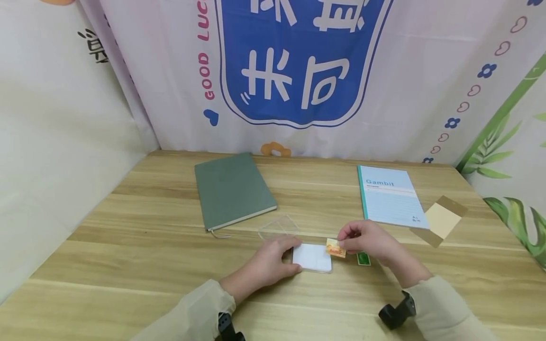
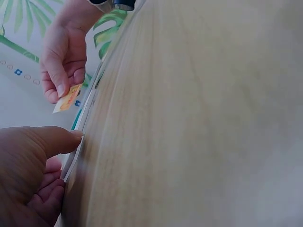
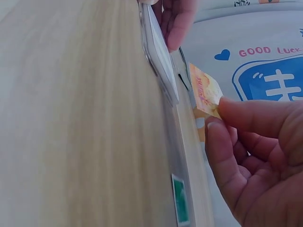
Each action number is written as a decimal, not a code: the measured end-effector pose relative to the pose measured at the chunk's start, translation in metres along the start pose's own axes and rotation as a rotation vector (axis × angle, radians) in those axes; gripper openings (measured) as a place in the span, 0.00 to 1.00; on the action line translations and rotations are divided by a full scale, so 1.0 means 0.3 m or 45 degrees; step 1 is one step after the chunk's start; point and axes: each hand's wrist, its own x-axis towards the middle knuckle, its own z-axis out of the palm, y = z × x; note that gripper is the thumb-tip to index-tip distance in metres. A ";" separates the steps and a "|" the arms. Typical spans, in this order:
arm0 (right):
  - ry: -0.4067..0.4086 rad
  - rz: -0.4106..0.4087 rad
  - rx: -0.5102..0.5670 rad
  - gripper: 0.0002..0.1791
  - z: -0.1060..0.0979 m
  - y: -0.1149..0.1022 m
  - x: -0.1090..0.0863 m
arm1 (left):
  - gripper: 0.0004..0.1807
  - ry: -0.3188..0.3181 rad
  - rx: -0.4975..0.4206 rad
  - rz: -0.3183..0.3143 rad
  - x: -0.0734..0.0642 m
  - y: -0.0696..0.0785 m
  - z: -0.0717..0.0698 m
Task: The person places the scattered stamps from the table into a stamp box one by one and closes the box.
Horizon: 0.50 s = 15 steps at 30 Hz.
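My right hand (image 1: 370, 240) pinches a small orange-and-yellow stamp (image 1: 335, 247) between thumb and index finger. In the right wrist view the stamp (image 3: 205, 90) is tilted up, raised off the table. It hangs at the right end of a small flat white case (image 1: 311, 257) with clear edges. My left hand (image 1: 273, 261) grips that case at its left end, thumb on the near edge and fingers on the far one. A green stamp (image 1: 364, 259) with a pale border lies on the table below my right hand.
Behind my left hand lies a clear plastic lid (image 1: 279, 226). A dark green notebook (image 1: 234, 192) is at the back left, a light blue notebook (image 1: 392, 196) at the back right. Beside the latter is a brown and cream paper piece (image 1: 443, 220). A printed curtain hangs behind the table.
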 end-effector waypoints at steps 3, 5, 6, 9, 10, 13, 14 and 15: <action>-0.004 -0.007 0.025 0.07 0.012 -0.007 0.003 | 0.26 0.005 0.006 0.019 -0.001 -0.002 0.002; -0.001 -0.008 0.032 0.07 0.021 -0.012 0.006 | 0.26 0.009 0.007 0.025 -0.002 -0.003 0.002; 0.002 -0.008 0.032 0.07 0.025 -0.014 0.008 | 0.26 0.009 0.004 0.026 -0.002 -0.003 0.002; 0.007 -0.009 0.032 0.07 0.040 -0.020 0.013 | 0.26 0.004 -0.013 0.009 -0.004 -0.002 0.003; 0.007 -0.010 0.034 0.07 0.045 -0.023 0.014 | 0.26 0.002 -0.020 0.002 -0.005 -0.002 0.003; 0.007 -0.019 0.037 0.06 0.061 -0.029 0.018 | 0.27 -0.002 -0.042 -0.013 -0.006 -0.001 0.005; 0.004 -0.022 0.040 0.06 0.068 -0.032 0.019 | 0.27 -0.003 -0.051 -0.018 -0.007 0.000 0.005; 0.003 -0.026 0.043 0.06 0.074 -0.034 0.021 | 0.27 -0.005 -0.057 -0.023 -0.008 0.001 0.005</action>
